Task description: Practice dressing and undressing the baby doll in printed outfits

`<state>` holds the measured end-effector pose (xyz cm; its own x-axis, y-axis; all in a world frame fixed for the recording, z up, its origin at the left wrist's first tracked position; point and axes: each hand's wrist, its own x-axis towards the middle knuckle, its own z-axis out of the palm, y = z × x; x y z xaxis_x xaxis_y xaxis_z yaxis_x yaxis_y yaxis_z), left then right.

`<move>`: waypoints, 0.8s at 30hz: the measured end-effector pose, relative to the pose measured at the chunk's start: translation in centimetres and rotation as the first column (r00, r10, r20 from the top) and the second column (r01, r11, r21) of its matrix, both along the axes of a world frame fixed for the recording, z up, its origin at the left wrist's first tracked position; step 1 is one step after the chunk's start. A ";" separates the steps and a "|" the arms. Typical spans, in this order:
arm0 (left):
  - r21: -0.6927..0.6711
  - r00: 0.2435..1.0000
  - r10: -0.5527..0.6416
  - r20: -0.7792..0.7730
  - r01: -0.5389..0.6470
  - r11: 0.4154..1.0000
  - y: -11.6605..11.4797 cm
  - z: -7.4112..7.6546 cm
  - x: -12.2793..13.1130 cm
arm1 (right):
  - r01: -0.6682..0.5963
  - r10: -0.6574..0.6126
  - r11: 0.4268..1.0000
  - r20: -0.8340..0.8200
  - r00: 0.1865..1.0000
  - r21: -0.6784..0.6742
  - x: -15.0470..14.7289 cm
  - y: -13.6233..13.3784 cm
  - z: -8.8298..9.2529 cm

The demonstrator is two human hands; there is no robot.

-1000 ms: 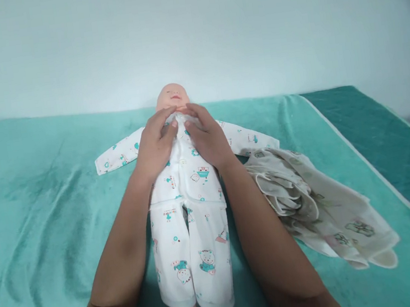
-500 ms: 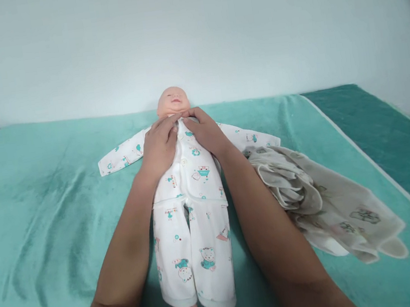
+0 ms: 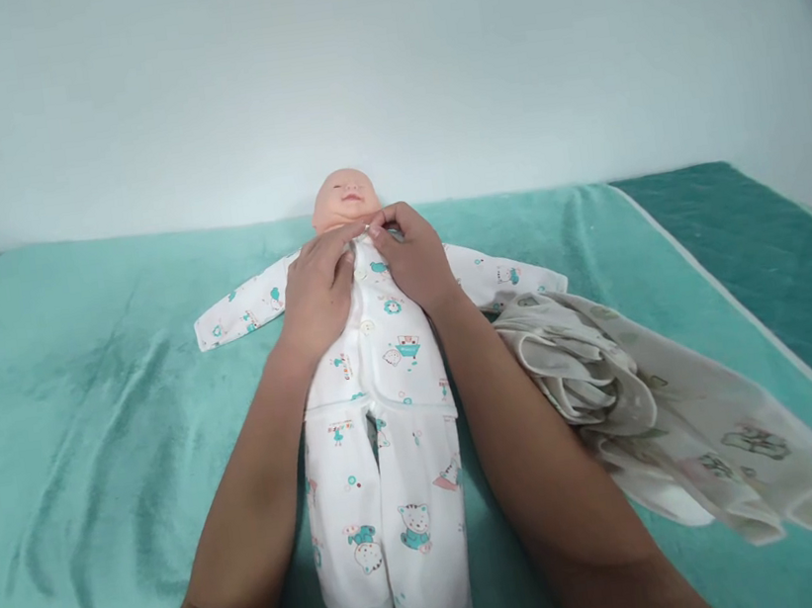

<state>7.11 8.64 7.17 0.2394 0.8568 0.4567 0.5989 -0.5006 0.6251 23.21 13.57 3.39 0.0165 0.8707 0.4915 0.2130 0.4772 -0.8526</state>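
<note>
A baby doll lies on its back with its head toward the wall. It wears a white printed top and matching trousers; the sleeves spread out to both sides. My left hand rests on the chest, its fingertips at the collar. My right hand is at the other side of the collar, thumb and forefinger pinched on the top's neckline. Two buttons show down the front, below the fingers. The fingertips hide part of the neckline.
A crumpled beige printed cloth lies to the right of my right forearm. Under everything spreads a light green blanket, with a darker green cover at the right. A pale wall stands behind.
My right hand has shifted slightly right and up, its fingers more bent at the collar. The right side of the top has moved a little with it. My left hand has barely moved.
</note>
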 end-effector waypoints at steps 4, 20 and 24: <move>0.001 1.000 -0.005 0.023 0.005 1.000 0.0 0.0 0.0 | 0.007 -0.008 1.000 -0.064 0.998 -0.007 -0.1 -0.2 0.1; 0.013 0.979 -0.005 0.205 0.002 1.000 -2.0 -0.4 -0.2 | -0.001 0.004 0.999 -0.052 0.999 0.047 -0.1 -4.1 1.4; 0.034 0.985 -0.041 0.170 0.036 0.999 -2.8 -0.9 -0.7 | 0.057 -0.055 0.998 -0.071 0.996 0.025 -0.5 -5.3 1.2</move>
